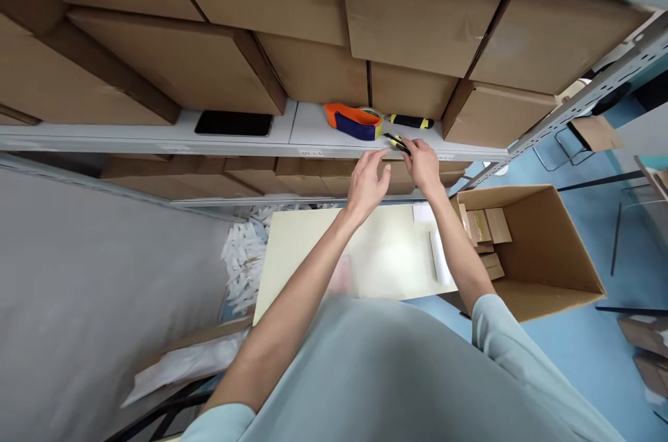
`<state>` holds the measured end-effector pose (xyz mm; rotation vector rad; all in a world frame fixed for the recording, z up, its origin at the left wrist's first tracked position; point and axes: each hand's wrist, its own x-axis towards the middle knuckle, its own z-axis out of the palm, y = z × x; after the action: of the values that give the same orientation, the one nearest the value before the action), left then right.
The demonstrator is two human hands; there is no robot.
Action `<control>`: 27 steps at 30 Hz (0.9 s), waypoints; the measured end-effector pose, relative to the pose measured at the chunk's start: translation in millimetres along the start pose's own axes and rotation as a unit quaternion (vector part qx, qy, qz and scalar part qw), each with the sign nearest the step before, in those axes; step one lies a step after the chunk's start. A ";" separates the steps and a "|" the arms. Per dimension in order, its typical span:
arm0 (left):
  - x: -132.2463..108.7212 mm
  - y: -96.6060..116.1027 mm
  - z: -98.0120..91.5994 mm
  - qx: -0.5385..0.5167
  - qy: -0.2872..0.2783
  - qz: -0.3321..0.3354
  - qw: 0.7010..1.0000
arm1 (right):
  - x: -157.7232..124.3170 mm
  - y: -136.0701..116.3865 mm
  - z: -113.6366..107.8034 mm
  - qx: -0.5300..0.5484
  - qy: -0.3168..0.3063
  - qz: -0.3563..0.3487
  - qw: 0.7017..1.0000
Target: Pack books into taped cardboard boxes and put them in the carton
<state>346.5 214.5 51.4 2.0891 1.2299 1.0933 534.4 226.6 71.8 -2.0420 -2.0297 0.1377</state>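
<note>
Nearest us, a smooth cream surface (313, 247) carries a white roll (438, 257), with an open cardboard box (547, 254) of small brown cartons (488, 226) at its right and a heap of white packets (245, 254) at its left. Beyond it we see the left hand (368, 181) loosely open, fingers curled around nothing, just beside the right hand (424, 165), whose fingertips pinch a slim yellow-and-black utility knife (397, 143) at the near edge of the grey shelf (313, 130). Farther back on that shelf lie an orange-and-blue tape dispenser (355, 120), a second black-and-yellow cutter (410, 122) and, to the left, a flat black slab (233, 123), all backed by matte stacked boxes (417, 3).
</note>
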 end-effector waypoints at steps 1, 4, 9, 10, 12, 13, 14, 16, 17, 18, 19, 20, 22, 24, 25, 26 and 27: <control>3.5 4.3 0.6 0.000 0.004 0.001 1.000 | 12.9 4.0 -1.8 -0.014 -0.009 -0.005 1.000; 0.3 9.4 2.8 0.001 0.013 -0.001 1.000 | 41.2 16.0 2.4 -0.039 -0.021 -0.016 0.999; -58.9 -26.1 -1.2 0.012 -0.001 -0.072 0.997 | 56.6 35.7 18.8 -0.068 0.020 -0.029 0.997; -80.3 -40.3 -3.2 0.020 -0.010 -0.104 0.994 | 53.3 38.8 24.2 -0.075 0.035 -0.026 0.996; -132.3 -72.2 -7.6 0.038 -0.029 -0.185 0.982 | 37.4 41.9 42.2 -0.070 0.070 -0.022 0.995; -161.7 -88.1 -9.6 0.048 -0.039 -0.235 0.970 | 24.1 40.8 55.8 -0.051 0.086 -0.024 0.995; -192.1 -102.9 -11.2 0.061 -0.049 -0.292 0.953 | 6.6 37.0 72.4 -0.023 0.091 -0.035 0.995; -250.4 -127.5 -12.5 0.094 -0.072 -0.409 0.905 | -40.9 19.8 110.8 0.037 0.048 -0.061 0.996; -276.0 -136.8 -11.9 0.110 -0.086 -0.457 0.878 | -69.9 6.4 130.4 0.063 -0.004 -0.072 0.995; -298.0 -144.2 -10.5 0.123 -0.102 -0.495 0.854 | -100.8 -9.5 148.9 0.079 -0.076 -0.085 0.990; -316.0 -150.2 -8.2 0.131 -0.118 -0.522 0.835 | -132.1 -27.0 165.9 0.093 -0.156 -0.104 0.978; -329.8 -155.0 -5.3 0.135 -0.133 -0.539 0.821 | -162.2 -44.9 180.9 0.105 -0.239 -0.128 0.957; -346.6 -162.9 2.2 0.138 -0.146 -0.555 0.807 | -213.3 -77.6 205.0 0.108 -0.374 -0.151 0.909; -352.9 -170.2 10.7 0.140 -0.143 -0.560 0.804 | -247.9 -101.2 221.0 0.089 -0.451 -0.141 0.877; -353.7 -173.9 15.1 0.141 -0.138 -0.562 0.803 | -258.9 -108.9 226.2 0.075 -0.471 -0.119 0.871; -353.5 -177.8 19.3 0.141 -0.134 -0.565 0.802 | -266.5 -113.9 229.9 0.061 -0.486 -0.093 0.867; -352.9 -181.8 23.3 0.139 -0.131 -0.569 0.800 | -271.2 -116.7 232.3 0.048 -0.498 -0.065 0.863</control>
<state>177.7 -6.9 -232.5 1.1280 2.0958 0.0539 358.4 -17.0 -153.7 -1.9210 -2.5691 1.5040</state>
